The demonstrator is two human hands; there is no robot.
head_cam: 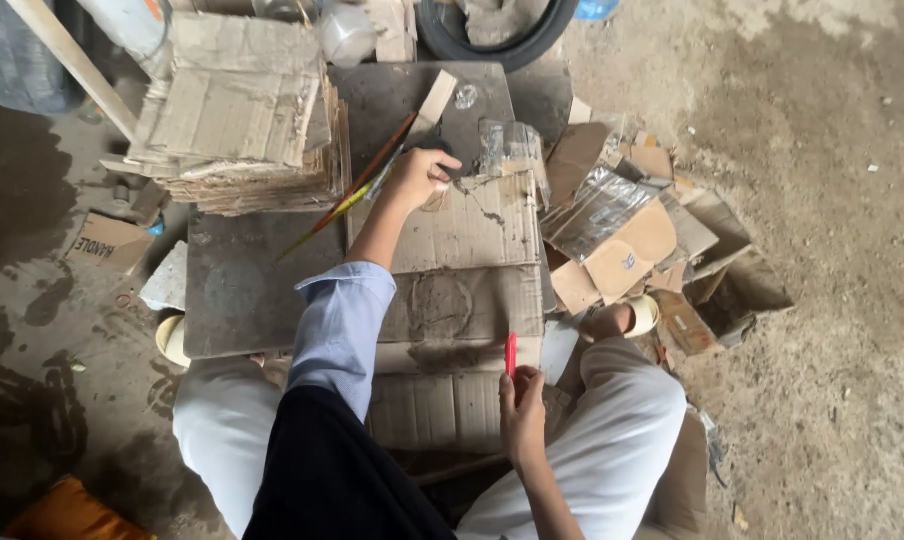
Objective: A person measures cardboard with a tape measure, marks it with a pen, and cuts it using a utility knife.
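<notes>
My left hand (419, 178) reaches forward and presses on the far edge of a flattened brown cardboard sheet (462, 260) that lies on a dark board (242, 290); it seems to grip a dark tool there, partly hidden. A long thin stick with a yellow and red end (347, 195) lies slanted just left of that hand. My right hand (521, 412) is near my knee and holds a red pen (510, 354) upright over the near edge of the cardboard. My legs in light trousers sit on either side of the board.
A stack of cut cardboard pieces (237, 120) stands at the back left. Loose cardboard scraps and clear plastic wrap (612, 215) lie to the right. A black tyre (492, 30) is at the top, an orange cushion (67, 512) at the bottom left. The floor is dirty concrete.
</notes>
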